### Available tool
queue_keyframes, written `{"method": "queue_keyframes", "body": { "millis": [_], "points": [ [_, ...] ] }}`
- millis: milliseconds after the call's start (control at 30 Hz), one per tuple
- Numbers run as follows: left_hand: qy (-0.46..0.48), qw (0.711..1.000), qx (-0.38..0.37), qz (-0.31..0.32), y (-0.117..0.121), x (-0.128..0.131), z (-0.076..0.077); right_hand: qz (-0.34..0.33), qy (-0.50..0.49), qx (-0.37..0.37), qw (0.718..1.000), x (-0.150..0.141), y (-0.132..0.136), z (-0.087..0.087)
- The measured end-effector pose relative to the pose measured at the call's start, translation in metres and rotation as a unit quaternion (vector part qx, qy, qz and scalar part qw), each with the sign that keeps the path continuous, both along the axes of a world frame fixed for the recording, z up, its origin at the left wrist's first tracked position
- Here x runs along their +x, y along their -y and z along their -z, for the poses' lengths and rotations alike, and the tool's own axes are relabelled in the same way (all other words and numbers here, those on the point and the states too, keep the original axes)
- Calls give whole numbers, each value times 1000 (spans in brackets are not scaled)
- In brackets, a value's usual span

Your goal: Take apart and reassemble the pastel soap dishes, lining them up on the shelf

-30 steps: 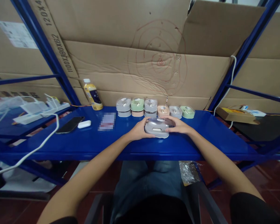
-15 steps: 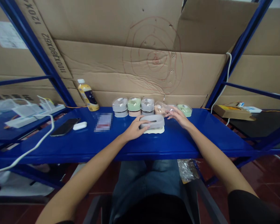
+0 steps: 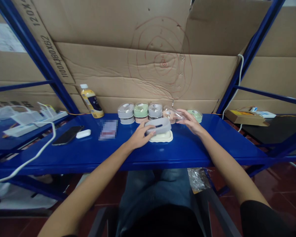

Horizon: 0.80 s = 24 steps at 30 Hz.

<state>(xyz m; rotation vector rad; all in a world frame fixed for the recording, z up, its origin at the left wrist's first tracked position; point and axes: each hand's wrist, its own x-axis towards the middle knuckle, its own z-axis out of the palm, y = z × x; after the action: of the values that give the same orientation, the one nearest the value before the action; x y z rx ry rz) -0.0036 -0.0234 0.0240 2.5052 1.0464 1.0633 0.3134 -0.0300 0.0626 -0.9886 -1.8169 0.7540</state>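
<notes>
My left hand point(image 3: 139, 138) is shut on a grey plastic container part point(image 3: 158, 126) with a dark slot, tilting it up above a cream plastic base point(image 3: 161, 136). The base lies on the shelf, and the grey part's near edge is close over it. My right hand point(image 3: 191, 122) pinches a clear plastic lid point(image 3: 171, 115) at the back of the shelf, in front of a peach container point(image 3: 168, 116). Beside them stand stacked grey point(image 3: 125, 113) and green point(image 3: 141, 112) containers, and a green one point(image 3: 194, 116) sits past my right hand.
Everything stands on a blue metal shelf point(image 3: 64, 158) backed by cardboard point(image 3: 138, 72). To the left are a yellow-labelled bottle point(image 3: 91, 103), a black phone point(image 3: 67, 135), a white earbud case point(image 3: 83, 133), a blurred packet point(image 3: 108, 130) and a white power strip point(image 3: 36, 125) with cables.
The clear lid has gone from the container to the back of the shelf in my right hand. My left hand has lifted and tilted the grey part off the cream base.
</notes>
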Motion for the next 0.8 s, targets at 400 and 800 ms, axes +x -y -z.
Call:
{"method": "queue_keyframes", "body": {
  "millis": [400, 800],
  "points": [
    [87, 988, -120, 49, -12, 15, 14, -184, 124, -4, 975, -10, -6, 4],
    [124, 963, -207, 122, -21, 16, 24, -205, 208, 13, 956, -16, -10, 12]
  ]
}}
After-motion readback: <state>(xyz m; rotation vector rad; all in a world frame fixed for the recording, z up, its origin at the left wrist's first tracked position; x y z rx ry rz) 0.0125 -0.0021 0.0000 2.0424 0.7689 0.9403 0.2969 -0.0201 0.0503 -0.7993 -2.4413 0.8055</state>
